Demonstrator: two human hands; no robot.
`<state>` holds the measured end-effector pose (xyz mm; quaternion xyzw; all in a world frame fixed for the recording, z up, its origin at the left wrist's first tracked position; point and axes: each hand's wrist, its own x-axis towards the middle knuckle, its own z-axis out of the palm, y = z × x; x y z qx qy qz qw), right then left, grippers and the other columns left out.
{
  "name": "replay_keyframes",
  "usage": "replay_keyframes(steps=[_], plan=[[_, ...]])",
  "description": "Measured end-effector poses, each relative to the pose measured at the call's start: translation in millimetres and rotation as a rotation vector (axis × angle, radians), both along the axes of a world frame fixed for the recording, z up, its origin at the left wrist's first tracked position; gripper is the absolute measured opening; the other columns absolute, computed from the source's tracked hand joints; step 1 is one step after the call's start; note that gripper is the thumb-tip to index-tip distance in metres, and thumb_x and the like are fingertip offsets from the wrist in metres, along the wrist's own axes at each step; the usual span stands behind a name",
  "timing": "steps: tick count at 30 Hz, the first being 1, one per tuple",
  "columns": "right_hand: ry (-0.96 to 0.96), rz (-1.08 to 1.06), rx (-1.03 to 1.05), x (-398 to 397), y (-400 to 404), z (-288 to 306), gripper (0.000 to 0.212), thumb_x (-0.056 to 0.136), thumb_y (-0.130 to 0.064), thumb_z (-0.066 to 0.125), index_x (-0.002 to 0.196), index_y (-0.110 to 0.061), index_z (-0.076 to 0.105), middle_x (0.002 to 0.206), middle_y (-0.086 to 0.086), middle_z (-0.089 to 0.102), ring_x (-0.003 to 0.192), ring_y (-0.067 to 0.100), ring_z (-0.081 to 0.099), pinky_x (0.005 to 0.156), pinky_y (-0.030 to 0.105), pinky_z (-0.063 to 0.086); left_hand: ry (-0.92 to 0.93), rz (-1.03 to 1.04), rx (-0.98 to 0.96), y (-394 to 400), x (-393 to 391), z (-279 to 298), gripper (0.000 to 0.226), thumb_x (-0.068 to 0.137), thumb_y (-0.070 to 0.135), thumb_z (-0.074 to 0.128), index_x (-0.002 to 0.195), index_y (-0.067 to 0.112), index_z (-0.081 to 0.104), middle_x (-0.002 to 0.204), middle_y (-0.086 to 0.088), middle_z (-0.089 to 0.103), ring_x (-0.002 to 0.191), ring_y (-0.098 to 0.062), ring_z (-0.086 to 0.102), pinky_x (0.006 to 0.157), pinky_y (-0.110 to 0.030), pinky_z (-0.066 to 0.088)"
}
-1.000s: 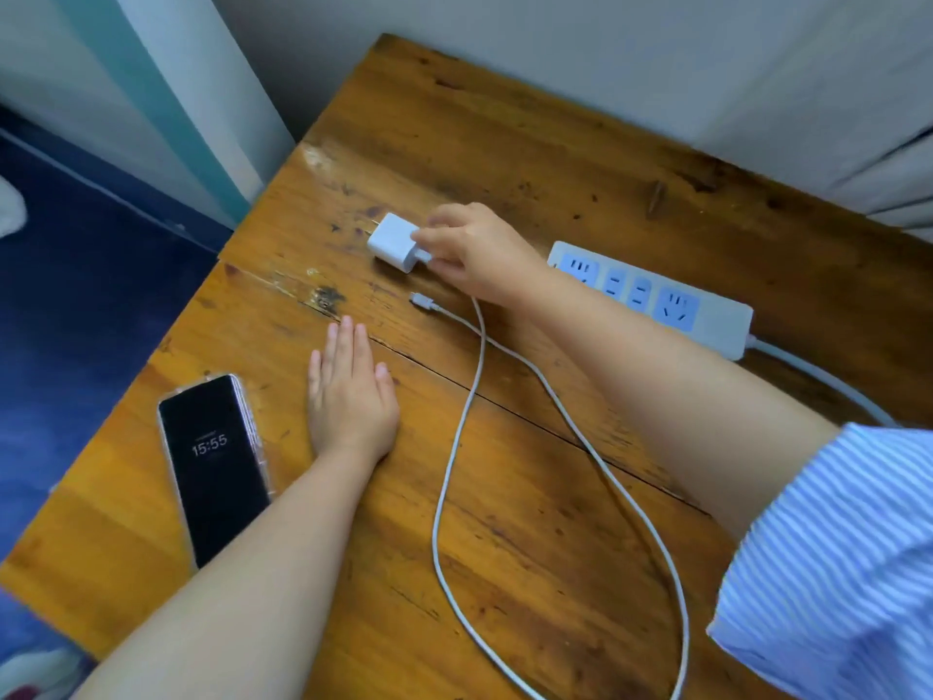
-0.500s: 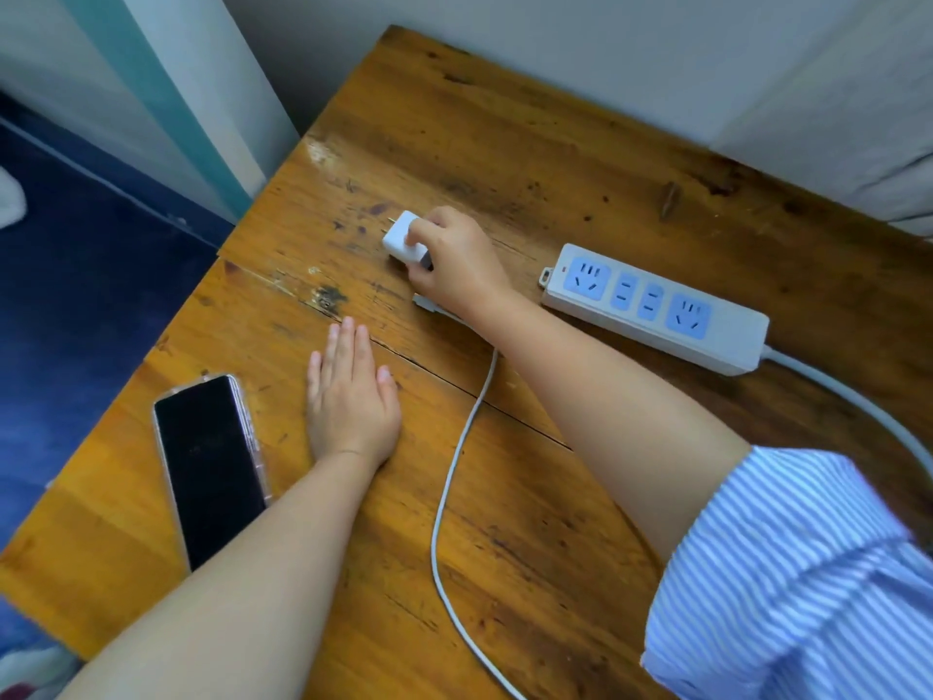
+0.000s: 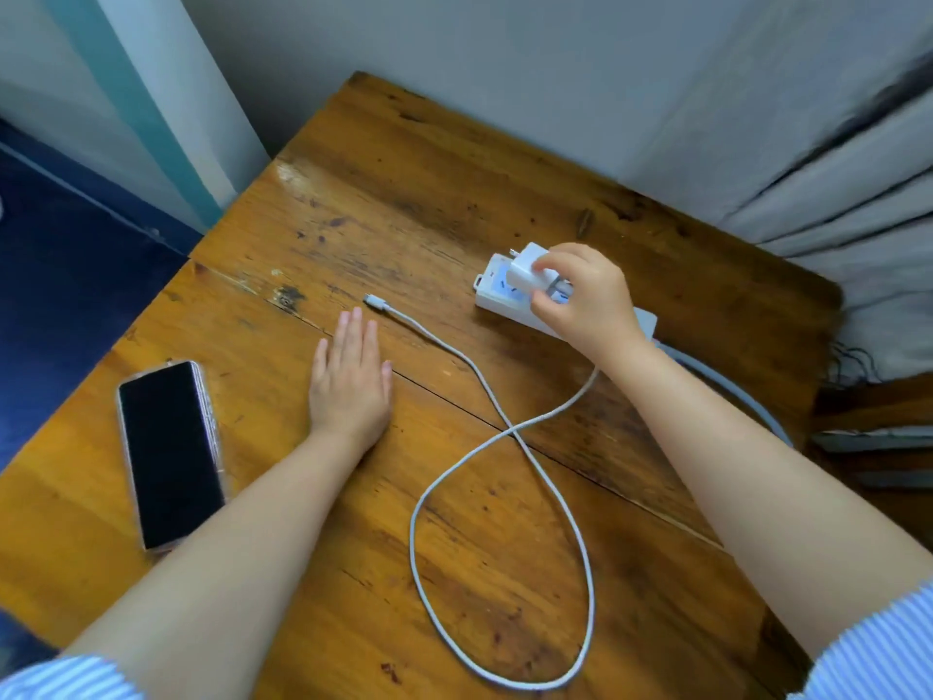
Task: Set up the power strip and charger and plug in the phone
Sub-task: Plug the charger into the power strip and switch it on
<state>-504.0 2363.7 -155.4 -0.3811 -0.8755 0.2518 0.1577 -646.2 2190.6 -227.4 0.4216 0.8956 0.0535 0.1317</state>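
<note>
On the wooden table (image 3: 353, 573), one phone (image 3: 169, 454), one cable (image 3: 505, 431) and one power strip (image 3: 497, 295) are seen. One charger (image 3: 527, 270) is pinched above the strip by the right hand (image 3: 580, 300). The left hand (image 3: 348, 381) is laid flat, fingers extended, empty.

1. The right hand (image 3: 580, 300) pinches the white charger (image 3: 527, 270) just above the power strip (image 3: 497, 293), prongs tilted away.
2. The cable (image 3: 505, 421) loops near the strip.
3. The left hand (image 3: 348, 381) lies flat on the bench (image 3: 404, 194), between strip and phone (image 3: 169, 452).
</note>
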Motion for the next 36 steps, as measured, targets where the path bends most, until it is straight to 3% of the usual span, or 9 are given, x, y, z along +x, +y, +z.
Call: replay_keyframes(steps=[5,11,17,20,25,31,36], plan=[[-0.100,-0.037,-0.011,54.8,11.3,17.5,0.023,0.077,0.001,0.064,0.100,0.005,0.065,0.116,0.025,0.062,0.109,0.036,0.056,0.090,0.041,0.048,-0.121,-0.009,0.087,38.6,51.4,4.2,0.052,0.096,0.025,0.034,0.142,0.007,0.019,0.155,-0.015,0.008,0.144,-0.026,0.005,0.116,-0.040,0.011],[-0.363,0.133,-0.017,71.8,26.6,21.6,0.029,0.080,-0.007,0.061,0.109,-0.002,0.063,0.121,0.018,0.060,0.113,0.031,0.052,0.093,0.038,0.046,-0.116,0.093,0.079,45.5,74.2,-11.5,0.055,0.095,0.031,0.036,0.142,0.006,0.021,0.155,-0.018,0.010,0.143,-0.028,0.005,0.117,-0.040,0.005],[-0.505,0.357,0.098,45.2,33.1,28.3,0.029,0.087,-0.013,0.057,0.115,-0.007,0.059,0.118,0.018,0.060,0.108,0.031,0.053,0.084,0.039,0.050,-0.110,0.136,0.143,43.8,73.6,-18.1,0.058,0.094,0.033,0.039,0.141,0.004,0.022,0.155,-0.015,0.012,0.144,-0.025,0.007,0.117,-0.037,0.005],[-0.631,0.409,0.112,27.1,39.3,31.4,0.026,0.089,-0.014,0.052,0.113,-0.009,0.060,0.115,0.014,0.062,0.103,0.027,0.054,0.073,0.033,0.050,-0.117,0.146,0.154,43.3,72.6,-18.1,0.058,0.093,0.033,0.039,0.141,0.004,0.022,0.155,-0.015,0.012,0.144,-0.024,0.007,0.117,-0.037,0.004],[-0.827,0.426,0.069,0.7,41.8,39.6,0.034,0.090,-0.013,0.051,0.123,-0.013,0.053,0.122,0.011,0.060,0.105,0.025,0.057,0.081,0.028,0.050,-0.124,0.150,0.156,44.7,72.0,-17.1,0.059,0.093,0.034,0.039,0.142,0.005,0.021,0.155,-0.014,0.011,0.144,-0.024,0.006,0.118,-0.037,0.003],[-0.905,0.450,0.033,-22.4,41.7,43.1,0.028,0.086,-0.007,0.054,0.114,-0.008,0.059,0.109,0.014,0.066,0.094,0.027,0.062,0.086,0.036,0.056,-0.142,0.161,0.177,45.4,70.9,-15.4,0.058,0.092,0.034,0.041,0.140,0.005,0.025,0.155,-0.013,0.015,0.144,-0.023,0.008,0.118,-0.037,0.004],[-0.948,0.472,-0.007,-32.3,43.6,45.7,0.025,0.085,-0.008,0.057,0.110,-0.005,0.061,0.108,0.015,0.066,0.095,0.027,0.063,0.087,0.035,0.056,-0.142,0.162,0.165,46.3,72.6,-16.0,0.059,0.092,0.036,0.039,0.141,0.007,0.023,0.155,-0.012,0.014,0.144,-0.022,0.007,0.117,-0.035,0.003]])
